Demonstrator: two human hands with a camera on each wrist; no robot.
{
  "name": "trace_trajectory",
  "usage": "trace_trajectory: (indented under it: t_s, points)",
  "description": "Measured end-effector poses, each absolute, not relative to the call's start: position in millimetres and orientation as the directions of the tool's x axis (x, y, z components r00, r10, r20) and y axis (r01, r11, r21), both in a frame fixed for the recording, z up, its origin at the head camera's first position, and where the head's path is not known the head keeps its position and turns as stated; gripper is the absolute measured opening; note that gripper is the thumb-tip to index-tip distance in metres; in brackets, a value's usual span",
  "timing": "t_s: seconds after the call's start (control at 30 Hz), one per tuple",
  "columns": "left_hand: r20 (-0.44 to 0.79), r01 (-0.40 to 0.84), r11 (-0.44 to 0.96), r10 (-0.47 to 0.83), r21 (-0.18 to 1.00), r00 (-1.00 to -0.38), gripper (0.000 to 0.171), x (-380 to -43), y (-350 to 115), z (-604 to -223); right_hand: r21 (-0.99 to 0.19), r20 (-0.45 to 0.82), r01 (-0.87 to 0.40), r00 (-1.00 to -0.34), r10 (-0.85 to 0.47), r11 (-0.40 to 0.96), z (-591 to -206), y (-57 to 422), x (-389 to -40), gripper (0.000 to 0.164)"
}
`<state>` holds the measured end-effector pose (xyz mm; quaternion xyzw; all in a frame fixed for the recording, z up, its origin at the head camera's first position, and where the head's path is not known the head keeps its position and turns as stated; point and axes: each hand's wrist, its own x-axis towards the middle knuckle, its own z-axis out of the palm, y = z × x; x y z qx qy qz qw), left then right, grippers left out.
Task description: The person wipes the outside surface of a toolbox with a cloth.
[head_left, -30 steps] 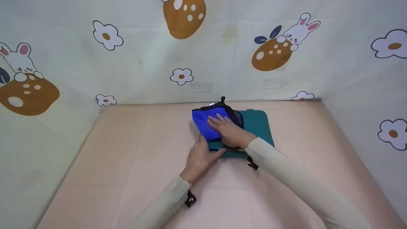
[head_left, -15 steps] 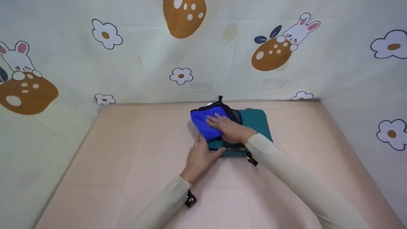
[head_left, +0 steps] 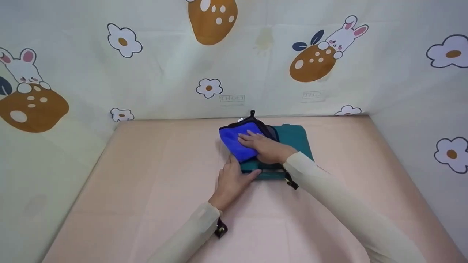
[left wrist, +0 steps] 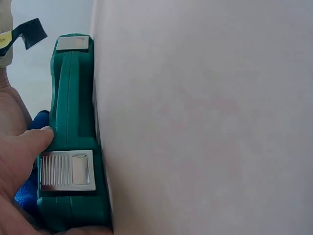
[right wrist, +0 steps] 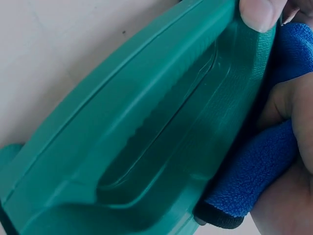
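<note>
- Blue plush cloth (head_left: 232, 138) with black edging and a black loop (head_left: 252, 113): it lies askew on the left part of a green hard-plastic case (head_left: 294, 140), one corner jutting past the case, the loop pointing towards the back wall (head_left: 157, 80).
- My left hand (head_left: 231, 182), with a cream sleeve (head_left: 186, 233) and a black strap (head_left: 221, 229) at its wrist, grips the case's near left corner, thumb against the front side, fingers around the left end.
- Along that front side, the left wrist view shows a ribbed silver metal latch (left wrist: 68, 171) just beside my thumb, then a green moulded handle (left wrist: 66, 98), then a second silver latch (left wrist: 72, 43).
- The case lies flat on the pale pink worktop (head_left: 164, 175).
- My right hand (head_left: 268, 148) rests on the cloth, fingers released, straight and slightly spread; whether my thumb hooks under the cloth I cannot tell.
- Farther right, a second cream sleeve (head_left: 336, 193) crosses the case's near right corner.
</note>
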<state>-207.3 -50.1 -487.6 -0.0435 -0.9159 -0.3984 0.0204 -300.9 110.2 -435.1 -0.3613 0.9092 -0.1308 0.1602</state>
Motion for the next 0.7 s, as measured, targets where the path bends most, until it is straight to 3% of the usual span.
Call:
trace_trajectory:
  t_s: [0.7]
  points:
    - [0.027, 0.049, 0.674, 0.044, 0.737, -0.999, 0.109, -208.7, -49.3, -487.8, -0.354, -0.176, -0.646, -0.664, -0.726, 0.676, -432.4, 134.0, -302.3, 0.074]
